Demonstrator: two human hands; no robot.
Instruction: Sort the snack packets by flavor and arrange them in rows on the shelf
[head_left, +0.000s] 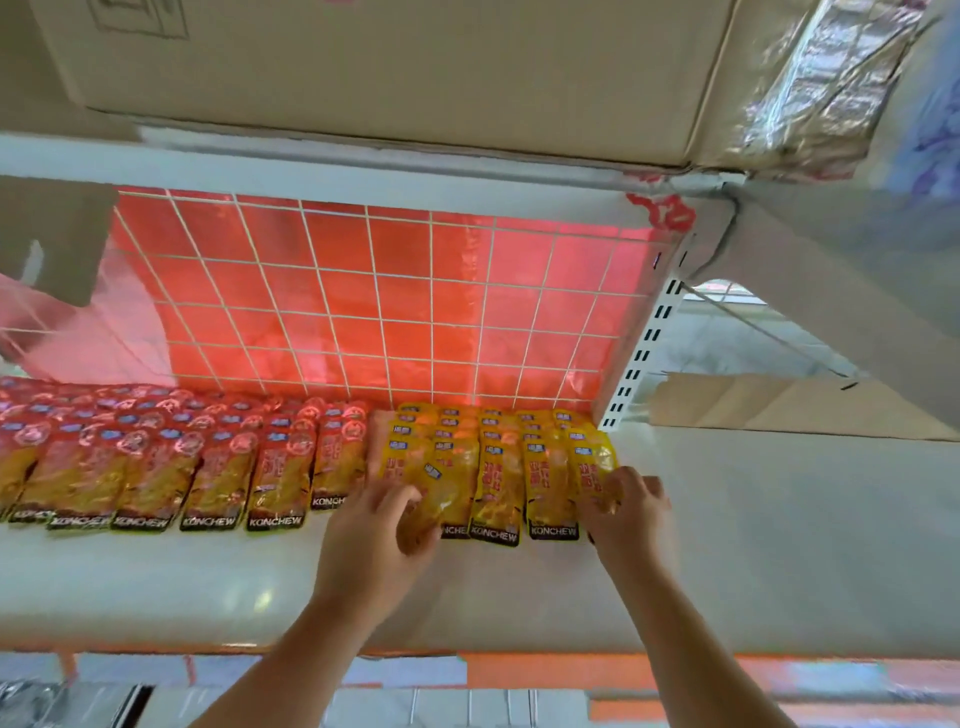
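On the white shelf (156, 587) lie overlapping rows of snack packets. Red packets (156, 457) fill the left and middle. Yellow packets (498, 467) form several rows at the right, up to the shelf's end. My left hand (374, 535) grips a yellow packet (436, 493) lying askew over the leftmost yellow row. At the rightmost yellow row my right hand (631, 512) pinches the lower end of the front packet (595, 467).
A white wire grid (363, 312) over a red backing closes the shelf's rear. A slotted upright (647, 343) bounds it on the right. A cardboard box (389, 67) sits on the shelf above. Bare shelf surface runs along the front edge.
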